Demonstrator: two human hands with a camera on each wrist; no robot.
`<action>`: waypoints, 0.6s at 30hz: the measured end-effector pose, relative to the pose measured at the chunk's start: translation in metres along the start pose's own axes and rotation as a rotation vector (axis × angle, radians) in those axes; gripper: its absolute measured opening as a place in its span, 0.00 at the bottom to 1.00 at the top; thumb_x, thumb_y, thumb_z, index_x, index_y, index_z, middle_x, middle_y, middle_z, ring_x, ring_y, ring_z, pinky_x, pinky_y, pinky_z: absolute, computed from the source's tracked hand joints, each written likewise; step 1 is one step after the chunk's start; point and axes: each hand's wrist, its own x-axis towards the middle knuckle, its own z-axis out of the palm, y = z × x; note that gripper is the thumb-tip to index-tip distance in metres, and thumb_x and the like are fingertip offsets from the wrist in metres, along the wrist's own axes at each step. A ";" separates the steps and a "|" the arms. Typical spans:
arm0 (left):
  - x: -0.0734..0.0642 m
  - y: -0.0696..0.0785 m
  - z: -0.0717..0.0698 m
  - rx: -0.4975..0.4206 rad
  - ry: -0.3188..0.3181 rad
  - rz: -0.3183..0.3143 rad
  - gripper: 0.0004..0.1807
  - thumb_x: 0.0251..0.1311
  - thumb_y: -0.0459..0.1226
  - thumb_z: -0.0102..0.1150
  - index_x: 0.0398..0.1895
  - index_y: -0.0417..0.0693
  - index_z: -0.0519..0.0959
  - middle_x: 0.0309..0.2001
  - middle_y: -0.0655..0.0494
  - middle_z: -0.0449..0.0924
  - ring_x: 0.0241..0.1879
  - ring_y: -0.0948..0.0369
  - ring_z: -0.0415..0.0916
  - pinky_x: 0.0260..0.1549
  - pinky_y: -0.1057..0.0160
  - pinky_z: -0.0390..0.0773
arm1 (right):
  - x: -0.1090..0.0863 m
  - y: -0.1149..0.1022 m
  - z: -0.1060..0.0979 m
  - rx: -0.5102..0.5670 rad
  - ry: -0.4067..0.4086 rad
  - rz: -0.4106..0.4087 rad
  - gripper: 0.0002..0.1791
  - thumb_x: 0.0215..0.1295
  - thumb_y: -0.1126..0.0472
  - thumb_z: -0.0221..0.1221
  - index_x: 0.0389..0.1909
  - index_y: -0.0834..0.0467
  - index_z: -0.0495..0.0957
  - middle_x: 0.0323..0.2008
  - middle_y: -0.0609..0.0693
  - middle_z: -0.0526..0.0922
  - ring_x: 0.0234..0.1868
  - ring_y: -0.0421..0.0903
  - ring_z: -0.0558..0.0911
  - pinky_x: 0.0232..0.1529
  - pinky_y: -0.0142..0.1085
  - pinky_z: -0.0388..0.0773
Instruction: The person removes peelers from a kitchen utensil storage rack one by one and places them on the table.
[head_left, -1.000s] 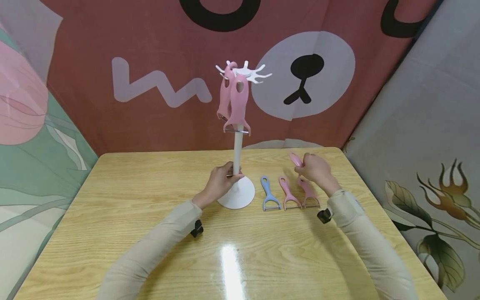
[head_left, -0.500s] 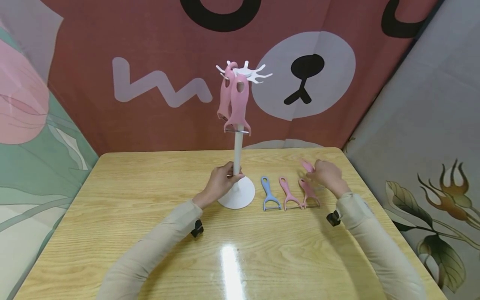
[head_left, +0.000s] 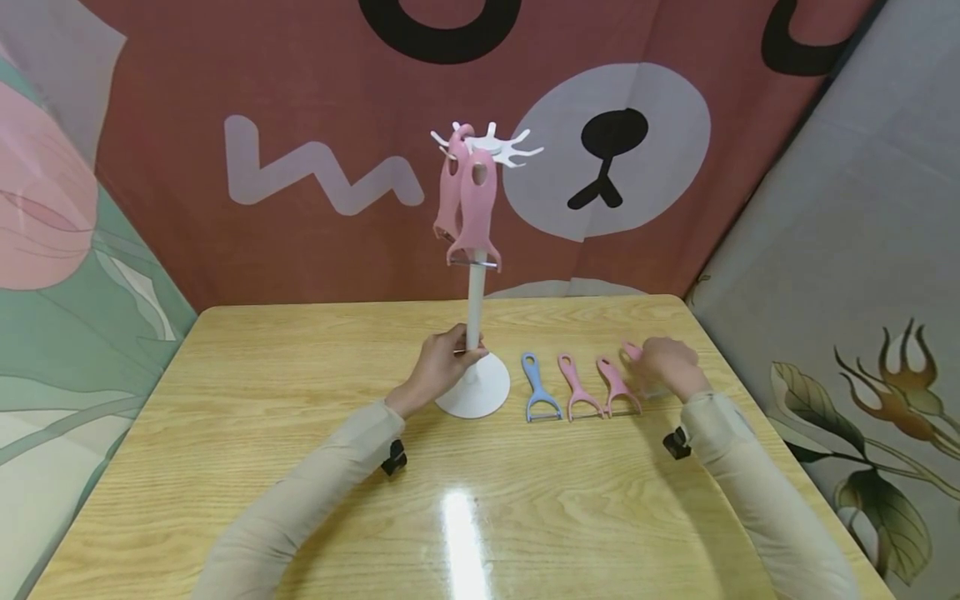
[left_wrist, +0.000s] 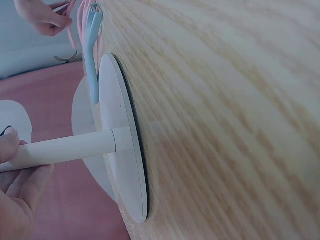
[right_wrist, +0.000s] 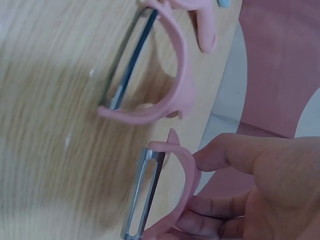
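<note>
My left hand (head_left: 438, 367) grips the pole (left_wrist: 75, 147) of a white stand just above its round base (head_left: 483, 396). Two pink peelers hang from the stand's hooks, one in front (head_left: 477, 200) and one behind (head_left: 447, 196). With thumb and fingers, my right hand (head_left: 669, 365) pinches another pink peeler (right_wrist: 190, 172) low at the right end of a row on the table. That row holds a blue peeler (head_left: 532, 372) and two pink peelers, a nearer-left one (head_left: 570, 375) and one beside my right hand (head_left: 612, 379). Part of the held peeler's handle is hidden.
White hooks (head_left: 517, 152) without peelers stick out on the stand's right. The wooden table (head_left: 300, 358) ends at a red patterned cloth (head_left: 315, 250) behind. A grey flowered cloth (head_left: 825, 250) borders the right side.
My right hand has moved right and toward me, lowering the pink peeler beside the row's right end. The left hand and the stand have stayed put.
</note>
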 end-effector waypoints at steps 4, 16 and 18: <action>0.000 0.001 0.000 -0.009 -0.004 0.003 0.12 0.63 0.36 0.65 0.43 0.36 0.79 0.37 0.49 0.86 0.42 0.54 0.85 0.40 0.63 0.84 | -0.004 0.007 0.003 0.014 -0.003 -0.044 0.38 0.76 0.38 0.33 0.24 0.60 0.80 0.39 0.69 0.81 0.36 0.62 0.81 0.29 0.48 0.77; 0.000 0.001 0.000 -0.009 -0.017 -0.009 0.11 0.63 0.36 0.65 0.44 0.37 0.79 0.38 0.49 0.86 0.42 0.54 0.85 0.40 0.63 0.84 | 0.000 0.014 0.011 0.038 -0.025 -0.032 0.15 0.63 0.52 0.59 0.27 0.60 0.82 0.34 0.65 0.81 0.27 0.58 0.78 0.28 0.48 0.75; 0.000 0.001 0.000 -0.010 -0.016 -0.006 0.12 0.64 0.36 0.65 0.44 0.36 0.79 0.38 0.49 0.86 0.41 0.55 0.85 0.40 0.64 0.84 | 0.001 0.015 0.012 0.037 -0.036 -0.020 0.09 0.54 0.57 0.64 0.27 0.60 0.81 0.33 0.63 0.80 0.28 0.58 0.77 0.28 0.48 0.75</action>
